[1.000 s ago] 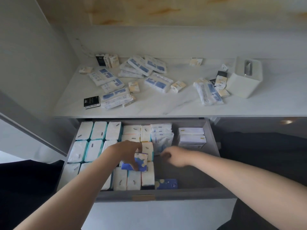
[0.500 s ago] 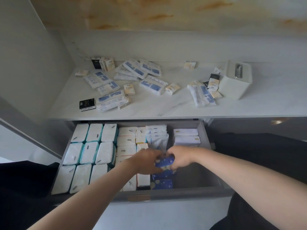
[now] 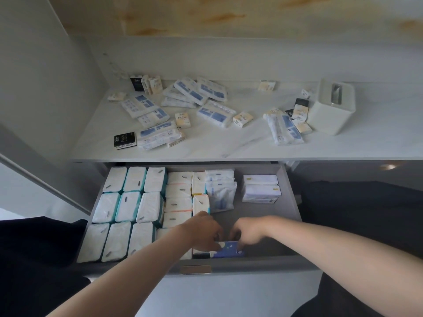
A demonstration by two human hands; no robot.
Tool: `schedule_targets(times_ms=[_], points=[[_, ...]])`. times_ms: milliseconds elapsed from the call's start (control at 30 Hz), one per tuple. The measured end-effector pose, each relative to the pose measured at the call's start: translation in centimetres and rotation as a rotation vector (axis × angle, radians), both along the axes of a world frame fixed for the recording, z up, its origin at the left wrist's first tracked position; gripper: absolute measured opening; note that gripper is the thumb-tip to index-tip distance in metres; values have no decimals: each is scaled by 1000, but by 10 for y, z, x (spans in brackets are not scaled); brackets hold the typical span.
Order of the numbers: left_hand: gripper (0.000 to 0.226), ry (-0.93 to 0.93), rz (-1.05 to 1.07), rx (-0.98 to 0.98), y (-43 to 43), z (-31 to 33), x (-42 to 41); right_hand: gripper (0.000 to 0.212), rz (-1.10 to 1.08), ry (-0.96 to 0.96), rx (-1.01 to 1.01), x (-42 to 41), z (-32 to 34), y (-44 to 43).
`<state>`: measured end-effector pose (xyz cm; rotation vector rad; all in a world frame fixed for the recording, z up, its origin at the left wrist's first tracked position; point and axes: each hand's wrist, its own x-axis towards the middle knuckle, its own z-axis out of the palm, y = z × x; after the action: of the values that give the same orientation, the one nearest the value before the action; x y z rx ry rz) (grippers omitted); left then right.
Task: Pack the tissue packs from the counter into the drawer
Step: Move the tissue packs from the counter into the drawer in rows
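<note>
I see both hands down in the open drawer (image 3: 291,202), close to its front wall. My left hand (image 3: 203,232) has its fingers curled onto the left end of a blue tissue pack (image 3: 229,250), and my right hand (image 3: 248,232) curls over the top and right end of the same pack, fingertips pressed on its face. So both hands grip that one pack between them. The pack lies flat and low in the drawer, just beside the front wall, touching a row of white packs (image 3: 177,204) on its left.

The left part of the drawer is filled with white teal-edged packs (image 3: 128,205) standing in tidy rows. Behind my hands stands a bunch of clear-wrapped packs (image 3: 220,191), and at the back right two pale packs (image 3: 261,191) are stacked near the right wall. The grey drawer floor shows bare between them and my right hand.

Up on the counter (image 3: 229,147) many loose tissue packs (image 3: 215,113) lie scattered, blue-printed and cream ones mixed. A black pack (image 3: 125,140) sits at the front left, and a white box (image 3: 332,108) with a slot in its top stands at the right
</note>
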<state>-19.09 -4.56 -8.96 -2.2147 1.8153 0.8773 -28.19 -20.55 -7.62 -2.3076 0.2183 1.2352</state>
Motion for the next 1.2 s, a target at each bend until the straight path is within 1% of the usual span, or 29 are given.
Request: schedule_targets(times_ms=[100, 167, 267, 333, 467, 533, 600, 667, 800, 900, 1033, 1100, 1200], points=[[37, -49, 5, -47, 3, 0, 0, 49, 10, 27, -5, 2, 0, 4], [36, -52, 18, -41, 3, 1, -1, 53, 13, 41, -4, 4, 0, 6], [37, -40, 18, -10, 2, 2, -2, 51, 62, 69, -27, 5, 2, 9], [38, 10, 62, -21, 1, 5, 0, 49, 63, 58, -39, 8, 4, 8], [34, 142, 229, -110, -1, 20, 10, 47, 21, -41, -50, 17, 21, -2], [33, 167, 306, -135, -1, 27, 20, 48, -19, -99, -37, 24, 35, -8], [27, 174, 391, -182, -4, 35, 34, 44, -81, -166, -24, 31, 48, -16], [23, 154, 441, -226, -9, 48, 48, 39, -123, -240, -27, 40, 63, -25], [29, 109, 519, -321, -31, 87, 75, 38, -217, -450, -67, 74, 103, -48], [28, 65, 588, -403, -53, 111, 99, 37, -273, -606, -107, 102, 129, -68], [23, 11, 704, -477, -83, 127, 132, 39, -288, -709, -191, 139, 139, -95], [21, -30, 742, -489, -96, 125, 148, 41, -312, -718, -218, 156, 134, -108], [21, -131, 738, -453, -108, 113, 176, 54, -303, -696, -293, 184, 121, -123]])
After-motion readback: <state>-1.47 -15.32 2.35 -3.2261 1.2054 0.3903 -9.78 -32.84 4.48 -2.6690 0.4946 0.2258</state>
